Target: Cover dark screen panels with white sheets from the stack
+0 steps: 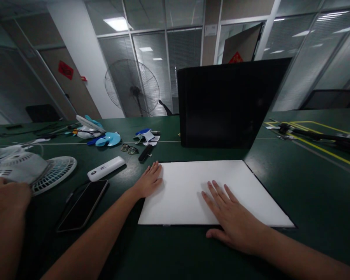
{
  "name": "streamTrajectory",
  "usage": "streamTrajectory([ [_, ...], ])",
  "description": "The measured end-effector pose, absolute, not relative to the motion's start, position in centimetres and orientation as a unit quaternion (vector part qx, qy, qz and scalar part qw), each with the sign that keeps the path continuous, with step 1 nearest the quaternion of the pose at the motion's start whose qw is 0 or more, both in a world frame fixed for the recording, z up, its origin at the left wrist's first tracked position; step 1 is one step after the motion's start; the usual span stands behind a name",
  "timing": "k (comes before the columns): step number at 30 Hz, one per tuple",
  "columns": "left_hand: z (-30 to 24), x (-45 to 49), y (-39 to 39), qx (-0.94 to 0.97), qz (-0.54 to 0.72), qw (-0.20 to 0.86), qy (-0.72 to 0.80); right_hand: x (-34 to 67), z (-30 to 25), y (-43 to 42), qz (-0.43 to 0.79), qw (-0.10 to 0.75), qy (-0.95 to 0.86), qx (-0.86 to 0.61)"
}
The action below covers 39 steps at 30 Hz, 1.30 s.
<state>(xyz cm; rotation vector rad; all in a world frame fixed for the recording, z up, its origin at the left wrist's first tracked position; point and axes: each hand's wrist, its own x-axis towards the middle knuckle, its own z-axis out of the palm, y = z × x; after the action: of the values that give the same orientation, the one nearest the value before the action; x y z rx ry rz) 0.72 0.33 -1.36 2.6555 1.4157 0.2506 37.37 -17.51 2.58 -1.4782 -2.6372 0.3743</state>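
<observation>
The right hand (pixel 231 217) lies nearest, fingers spread on a smooth, white rectangular board (pixel 186 194), its thumb past the near edge. The left hand (pixel 147 182), fingers close together and thumb apart, covers the left edge by the far-left corner. The thin, dark-rimmed board rests flat on the green bench (pixel 160 252). Leftward are a glossy black phone (pixel 83 206), a white plastic bar (pixel 106 168) and a slotted white fan (pixel 23 167), partly hidden by another person's hand (pixel 8 196). An upright black panel (pixel 230 105) blocks the view beyond. The board's long axis runs left to right, roughly along the bench's far edge.

An office — glass walls (pixel 182 14) with blinds (pixel 186 48), a black chair (pixel 332 98) and a long green desk (pixel 163 251) show it.
</observation>
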Motion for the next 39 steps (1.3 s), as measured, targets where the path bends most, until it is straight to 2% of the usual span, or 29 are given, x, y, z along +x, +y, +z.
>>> streamTrajectory([
  [3,-1.4,0.8,0.2,0.881,0.088,0.056,0.461,36.0,3.1,-17.7,0.151,0.049,-0.877,-0.454],
  [13,-1.0,1.6,-0.4,0.871,0.081,0.045,0.483,35.6,5.1,-17.5,0.192,0.015,-0.856,-0.479],
  [28,-0.9,1.1,-0.5,0.860,0.135,0.076,0.487,35.8,3.9,-17.1,0.177,0.020,-0.882,-0.437],
  [39,-0.4,1.2,-0.5,0.875,0.119,0.080,0.462,35.9,4.4,-17.2,0.188,0.014,-0.879,-0.438],
])
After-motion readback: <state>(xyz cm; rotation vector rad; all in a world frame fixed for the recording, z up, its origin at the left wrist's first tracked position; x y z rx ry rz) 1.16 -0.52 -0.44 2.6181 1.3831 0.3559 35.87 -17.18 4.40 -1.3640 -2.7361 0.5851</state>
